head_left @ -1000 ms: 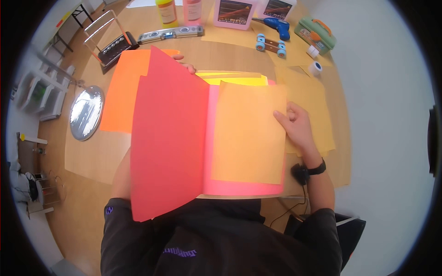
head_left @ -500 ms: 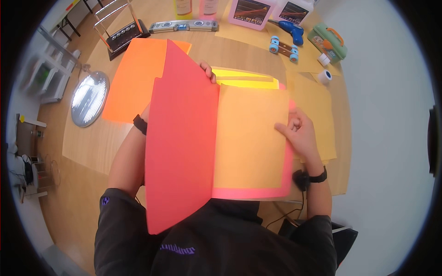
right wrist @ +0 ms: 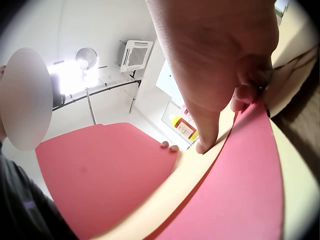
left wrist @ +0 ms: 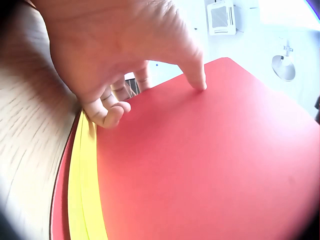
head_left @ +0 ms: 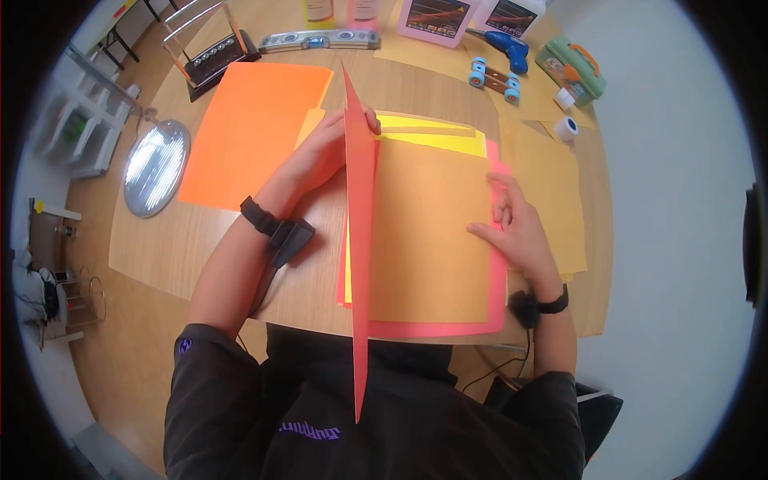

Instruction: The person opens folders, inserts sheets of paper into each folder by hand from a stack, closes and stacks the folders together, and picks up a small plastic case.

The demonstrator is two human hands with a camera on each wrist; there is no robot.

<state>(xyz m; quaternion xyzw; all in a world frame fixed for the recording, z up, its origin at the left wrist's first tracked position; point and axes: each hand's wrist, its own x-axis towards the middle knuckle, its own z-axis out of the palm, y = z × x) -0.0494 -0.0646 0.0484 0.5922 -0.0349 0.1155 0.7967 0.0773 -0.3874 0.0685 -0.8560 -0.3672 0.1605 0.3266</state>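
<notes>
A red paper folder (head_left: 358, 264) lies open in the head view, its cover standing nearly upright along the fold. My left hand (head_left: 322, 150) holds the cover at its far end. In the left wrist view its thumb lies on the cover's outer face (left wrist: 210, 150); in the right wrist view two fingertips (right wrist: 169, 147) come round the edge. On the folder's right half lies a tan paper sheet (head_left: 432, 240). My right hand (head_left: 524, 232) rests at the right edge, thumb on the tan sheet and index finger stretched along the pink margin. Yellow paper (head_left: 440, 138) sticks out beneath.
Orange paper (head_left: 248, 136) lies left, near a round mirror (head_left: 156, 170) and a Newton's cradle (head_left: 216, 64). Behind are a spirit level (head_left: 320, 41), a wheeled toy (head_left: 494, 80), a blue drill (head_left: 512, 52) and a green case (head_left: 572, 68). Tan sheets (head_left: 552, 184) lie right.
The red cover has swung from leaning left to nearly upright, my left hand moving with it. My right thumb has slid slightly inward on the tan sheet, which now lies flatter.
</notes>
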